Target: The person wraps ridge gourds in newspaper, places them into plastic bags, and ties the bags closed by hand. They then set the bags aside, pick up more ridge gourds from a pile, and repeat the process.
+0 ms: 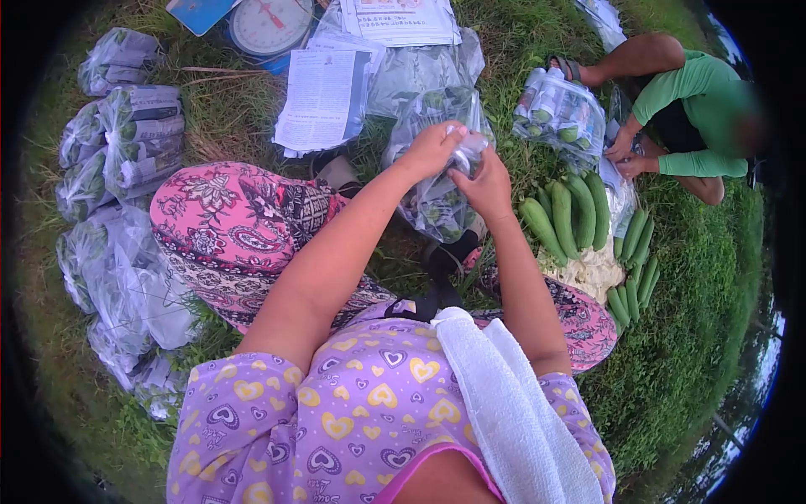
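Note:
A clear plastic bag [430, 202] filled with green vegetables stands on the ground between my knees. My left hand [435, 149] is closed on the gathered top of this bag, its fingertips near those of my right hand. From the other side my right hand [487, 183] pinches the same bunched plastic, thumb toward the bag's middle. Just above, a greyish plastic sheet or bag [428, 76] lies against the filled bag. Printed paper sheets [323, 101] rest to the left of it.
Several packed bags [138, 143] line the grass on the left. A dial scale [270, 25] stands at the top. Long green gourds or cucumbers [579, 210] lie at right, near another packed bag [561, 113]. A person in a green top [697, 101] crouches there, hands on paper.

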